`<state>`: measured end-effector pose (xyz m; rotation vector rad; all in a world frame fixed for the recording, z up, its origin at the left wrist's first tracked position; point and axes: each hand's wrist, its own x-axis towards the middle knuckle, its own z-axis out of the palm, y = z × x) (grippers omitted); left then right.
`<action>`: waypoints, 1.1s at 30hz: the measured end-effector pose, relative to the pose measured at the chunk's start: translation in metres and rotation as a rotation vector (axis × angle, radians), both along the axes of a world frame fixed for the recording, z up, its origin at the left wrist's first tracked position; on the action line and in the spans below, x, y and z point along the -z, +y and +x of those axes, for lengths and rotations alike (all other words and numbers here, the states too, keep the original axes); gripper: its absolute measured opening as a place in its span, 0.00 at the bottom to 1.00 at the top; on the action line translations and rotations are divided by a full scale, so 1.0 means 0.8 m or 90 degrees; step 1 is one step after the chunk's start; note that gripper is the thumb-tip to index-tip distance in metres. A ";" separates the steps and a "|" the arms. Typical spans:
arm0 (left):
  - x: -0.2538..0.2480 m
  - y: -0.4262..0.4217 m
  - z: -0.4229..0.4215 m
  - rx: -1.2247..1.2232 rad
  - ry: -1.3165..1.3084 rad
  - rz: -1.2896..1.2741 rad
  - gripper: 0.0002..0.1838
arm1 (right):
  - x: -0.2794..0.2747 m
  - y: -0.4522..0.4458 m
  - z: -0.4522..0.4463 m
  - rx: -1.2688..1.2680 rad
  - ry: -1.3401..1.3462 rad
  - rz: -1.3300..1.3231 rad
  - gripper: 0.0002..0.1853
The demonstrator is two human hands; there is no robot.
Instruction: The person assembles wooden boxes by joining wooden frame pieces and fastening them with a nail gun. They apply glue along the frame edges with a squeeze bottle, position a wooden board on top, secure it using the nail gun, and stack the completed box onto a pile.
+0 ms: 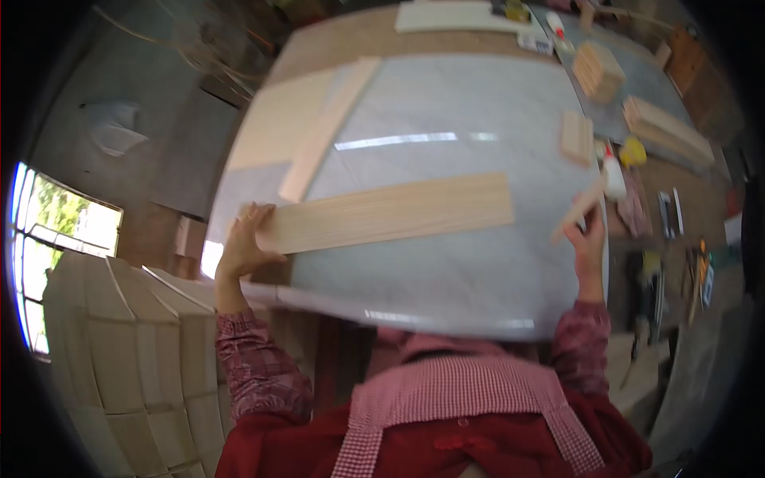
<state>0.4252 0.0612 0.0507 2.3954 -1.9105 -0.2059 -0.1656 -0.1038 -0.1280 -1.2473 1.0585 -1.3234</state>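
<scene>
A long flat wooden board (398, 213) lies across the grey shiny table sheet (446, 279). My left hand (249, 243) grips the board's left end, thumb at the near edge and fingers at the far edge. Over the sheet's right side, my right hand (587, 239) holds a small thin wooden strip (579, 210), tilted up to the right and apart from the board. A narrow plank (331, 131) and a wide pale panel (275, 123) lie beyond my left hand.
Stacked wood blocks (598, 72), a short block pair (576, 137) and long strips (668, 131) are at the right. A glue bottle (613, 177) stands near my right hand, beside a yellow object (633, 151). Cartons (119, 350) stand lower left.
</scene>
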 end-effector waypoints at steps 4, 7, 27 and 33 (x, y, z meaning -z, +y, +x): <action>0.043 0.054 -0.055 -0.027 -0.092 0.133 0.56 | -0.008 0.088 -0.001 -0.040 0.110 -0.014 0.47; 0.061 0.048 -0.099 -0.027 -0.184 0.164 0.59 | -0.017 0.114 0.012 -0.057 0.159 -0.069 0.51; 0.161 -0.141 -0.427 0.422 0.062 -0.065 0.49 | -0.006 0.149 -0.005 -0.222 0.116 0.002 0.55; 0.075 -0.120 -0.431 0.500 0.254 -0.121 0.47 | -0.028 0.119 -0.018 -0.254 0.135 -0.024 0.53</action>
